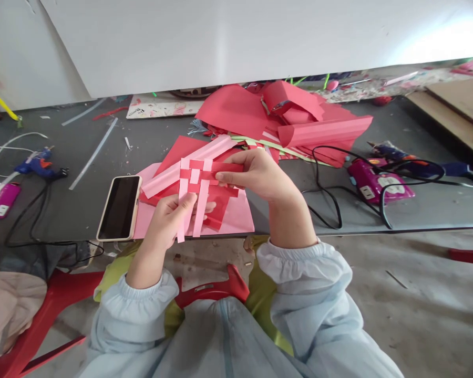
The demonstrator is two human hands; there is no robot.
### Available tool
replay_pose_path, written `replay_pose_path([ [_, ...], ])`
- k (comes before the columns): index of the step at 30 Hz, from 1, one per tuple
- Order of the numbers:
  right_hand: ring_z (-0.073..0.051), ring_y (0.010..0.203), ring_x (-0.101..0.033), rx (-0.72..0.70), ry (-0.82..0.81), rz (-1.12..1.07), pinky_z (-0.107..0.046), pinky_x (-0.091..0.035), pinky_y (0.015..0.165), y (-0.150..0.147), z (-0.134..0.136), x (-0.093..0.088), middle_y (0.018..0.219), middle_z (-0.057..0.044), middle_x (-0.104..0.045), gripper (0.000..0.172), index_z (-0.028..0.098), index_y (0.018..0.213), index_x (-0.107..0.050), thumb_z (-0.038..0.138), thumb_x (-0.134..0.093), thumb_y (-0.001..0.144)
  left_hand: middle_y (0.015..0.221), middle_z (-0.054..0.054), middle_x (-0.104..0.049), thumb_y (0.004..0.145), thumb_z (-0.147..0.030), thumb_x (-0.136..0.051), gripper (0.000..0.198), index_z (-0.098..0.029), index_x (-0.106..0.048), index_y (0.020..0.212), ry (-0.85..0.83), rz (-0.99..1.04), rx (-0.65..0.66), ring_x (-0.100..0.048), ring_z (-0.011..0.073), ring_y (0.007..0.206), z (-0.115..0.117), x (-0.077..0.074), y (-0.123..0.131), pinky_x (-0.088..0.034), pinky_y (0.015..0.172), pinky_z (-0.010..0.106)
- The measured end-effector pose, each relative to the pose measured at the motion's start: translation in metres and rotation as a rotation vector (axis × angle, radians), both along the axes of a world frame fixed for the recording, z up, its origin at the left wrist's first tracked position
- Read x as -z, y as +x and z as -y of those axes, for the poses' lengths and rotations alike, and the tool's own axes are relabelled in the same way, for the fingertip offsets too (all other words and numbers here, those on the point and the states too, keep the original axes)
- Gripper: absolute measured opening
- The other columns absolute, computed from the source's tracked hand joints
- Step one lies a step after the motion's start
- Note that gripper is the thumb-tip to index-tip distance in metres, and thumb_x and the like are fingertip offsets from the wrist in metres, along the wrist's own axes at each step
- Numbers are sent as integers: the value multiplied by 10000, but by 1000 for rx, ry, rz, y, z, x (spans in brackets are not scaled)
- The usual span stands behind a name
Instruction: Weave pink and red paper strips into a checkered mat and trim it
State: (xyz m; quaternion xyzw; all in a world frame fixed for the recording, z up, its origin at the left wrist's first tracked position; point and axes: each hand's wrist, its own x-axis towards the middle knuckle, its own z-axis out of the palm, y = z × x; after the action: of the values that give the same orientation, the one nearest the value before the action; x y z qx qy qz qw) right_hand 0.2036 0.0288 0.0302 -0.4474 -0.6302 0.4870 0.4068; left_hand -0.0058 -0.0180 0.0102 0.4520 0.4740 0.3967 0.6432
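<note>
Between my hands is a small weave of pink and red paper strips (194, 175), held above the table's front edge. Pink strips hang down from it and red strips stick out to the right. My left hand (172, 214) pinches the lower left of the weave, thumb in front, other fingers partly hidden behind the pink strips. At the upper right, my right hand (256, 172) grips a red strip (232, 167) of the weave between thumb and fingers. Beneath lie pink paper sheets (240, 214), red paper and a folded pink strip (161, 179).
A phone (119, 207) lies left of the paper. Glue guns (39, 164) with cords rest at both sides, near purple power sockets (372, 178). Crumpled red paper (244, 111) is piled behind my hands. A white panel (220, 42) stands along the back.
</note>
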Motion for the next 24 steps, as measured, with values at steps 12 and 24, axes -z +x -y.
replay_pose_path([
  [12,-68,511,-364,-5,42,38,-260,-250,477,2,-1,1,513,22,-485,354,153,588,-588,360,-698,853,915,128,-801,746,-576,-782,428,-167,-764,871,19,7,-61,-766,311,954,-1,-1,2,-639,840,412],
  [24,-70,508,-429,-5,37,-2,-249,-289,471,-1,0,0,522,6,-553,334,146,582,-609,345,-713,830,915,107,-803,727,-518,-817,384,-177,-764,896,21,-16,-23,-768,309,943,-3,2,3,-653,811,412],
])
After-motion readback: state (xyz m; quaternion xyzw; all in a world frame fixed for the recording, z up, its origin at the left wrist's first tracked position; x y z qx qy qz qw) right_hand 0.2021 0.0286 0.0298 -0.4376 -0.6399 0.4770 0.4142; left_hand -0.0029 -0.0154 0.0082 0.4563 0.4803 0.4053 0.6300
